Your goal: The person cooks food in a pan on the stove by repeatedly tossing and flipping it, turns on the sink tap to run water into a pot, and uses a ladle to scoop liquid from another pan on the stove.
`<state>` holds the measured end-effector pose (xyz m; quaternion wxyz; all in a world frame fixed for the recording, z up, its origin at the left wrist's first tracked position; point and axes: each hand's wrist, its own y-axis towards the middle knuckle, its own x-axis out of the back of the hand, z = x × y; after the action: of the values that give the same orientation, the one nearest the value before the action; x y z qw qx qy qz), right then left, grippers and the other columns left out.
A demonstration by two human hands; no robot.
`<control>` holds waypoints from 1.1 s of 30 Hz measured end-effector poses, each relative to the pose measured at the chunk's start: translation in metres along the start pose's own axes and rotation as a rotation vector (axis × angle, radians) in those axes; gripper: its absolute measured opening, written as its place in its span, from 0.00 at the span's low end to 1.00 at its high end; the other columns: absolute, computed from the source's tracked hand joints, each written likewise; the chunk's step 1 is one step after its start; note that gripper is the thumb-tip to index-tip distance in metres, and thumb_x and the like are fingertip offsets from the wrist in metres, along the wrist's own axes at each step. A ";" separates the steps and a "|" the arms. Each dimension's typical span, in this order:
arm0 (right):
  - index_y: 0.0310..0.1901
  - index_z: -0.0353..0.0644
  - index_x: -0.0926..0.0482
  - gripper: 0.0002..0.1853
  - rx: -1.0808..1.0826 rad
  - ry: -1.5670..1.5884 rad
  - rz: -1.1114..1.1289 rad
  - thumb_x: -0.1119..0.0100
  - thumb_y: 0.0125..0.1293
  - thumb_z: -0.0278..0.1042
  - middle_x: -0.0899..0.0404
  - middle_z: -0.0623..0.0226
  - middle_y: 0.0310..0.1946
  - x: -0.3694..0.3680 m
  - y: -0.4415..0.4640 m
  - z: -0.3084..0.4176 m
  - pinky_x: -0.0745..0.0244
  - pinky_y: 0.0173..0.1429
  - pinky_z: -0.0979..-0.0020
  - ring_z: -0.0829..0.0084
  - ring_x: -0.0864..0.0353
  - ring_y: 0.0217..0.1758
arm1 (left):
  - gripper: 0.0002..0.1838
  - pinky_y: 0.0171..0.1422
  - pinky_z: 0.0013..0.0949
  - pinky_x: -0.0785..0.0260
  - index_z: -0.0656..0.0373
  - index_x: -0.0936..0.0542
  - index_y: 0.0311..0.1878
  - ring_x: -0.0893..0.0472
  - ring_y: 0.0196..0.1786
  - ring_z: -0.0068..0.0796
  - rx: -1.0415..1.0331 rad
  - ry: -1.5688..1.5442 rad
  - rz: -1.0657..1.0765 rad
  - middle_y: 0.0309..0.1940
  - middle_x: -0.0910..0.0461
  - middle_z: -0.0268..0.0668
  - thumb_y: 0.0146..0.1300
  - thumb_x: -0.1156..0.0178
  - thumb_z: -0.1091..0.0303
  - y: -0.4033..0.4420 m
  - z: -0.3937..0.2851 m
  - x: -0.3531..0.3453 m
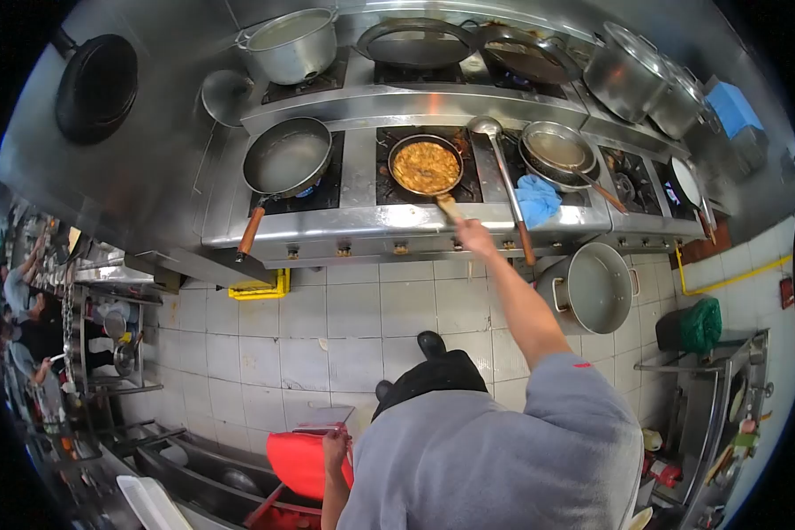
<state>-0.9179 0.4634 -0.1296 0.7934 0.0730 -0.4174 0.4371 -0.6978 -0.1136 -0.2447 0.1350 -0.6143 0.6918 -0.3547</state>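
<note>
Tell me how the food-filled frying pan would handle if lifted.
The frying pan should stay stiff, since it looks metal. With golden food spread across it, it may feel front-heavy and could tip from its single handle.

Item: one head-worn camera. Station: high on the person, facing forward and down. Field: very wide, bowed at the margins (black corners close in a rounded picture). Nearest the lens: grey short-sleeved cloth shirt (495,450), lower middle. Mid-range: bare right hand (474,238), seen from above. Ahead, slightly farther: dark round metal frying pan (399,185), looked into from above, on a long stainless-steel stove (358,217) crossing the upper part. Below: pale square-tiled floor (265,340).
</note>
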 end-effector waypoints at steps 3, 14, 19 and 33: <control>0.33 0.34 0.25 0.23 0.158 -0.166 -0.119 0.56 0.58 0.51 0.25 0.45 0.33 0.037 0.036 -0.046 0.33 0.45 0.55 0.51 0.26 0.42 | 0.07 0.29 0.26 0.33 0.68 0.24 0.29 0.26 0.24 0.25 0.004 -0.157 -0.025 0.22 0.24 0.38 0.48 0.47 0.74 -0.010 0.030 -0.007; 0.30 0.30 0.26 0.26 0.168 -0.089 -0.031 0.58 0.60 0.51 0.24 0.47 0.31 -0.005 0.032 -0.020 0.31 0.40 0.63 0.55 0.24 0.35 | 0.06 0.28 0.27 0.33 0.67 0.25 0.30 0.25 0.25 0.25 -0.006 0.060 -0.024 0.22 0.24 0.38 0.52 0.50 0.75 -0.016 0.048 -0.023; 0.30 0.33 0.25 0.22 0.097 -0.131 -0.131 0.55 0.58 0.48 0.24 0.49 0.27 0.029 0.058 -0.039 0.32 0.37 0.59 0.54 0.24 0.34 | 0.04 0.21 0.26 0.34 0.64 0.28 0.30 0.26 0.20 0.24 0.030 0.038 -0.003 0.22 0.25 0.38 0.55 0.51 0.74 -0.013 0.008 -0.018; 0.26 0.32 0.27 0.22 0.280 -0.074 -0.241 0.56 0.59 0.48 0.26 0.50 0.20 0.009 0.056 -0.051 0.32 0.32 0.59 0.57 0.23 0.27 | 0.07 0.32 0.27 0.33 0.66 0.23 0.30 0.26 0.26 0.25 0.070 0.072 -0.028 0.23 0.24 0.37 0.50 0.45 0.72 0.009 0.074 -0.024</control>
<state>-0.9269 0.5273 -0.1698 0.8060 0.2483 -0.3697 0.3899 -0.6535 -0.1151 -0.3095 0.1265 -0.6057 0.6747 -0.4025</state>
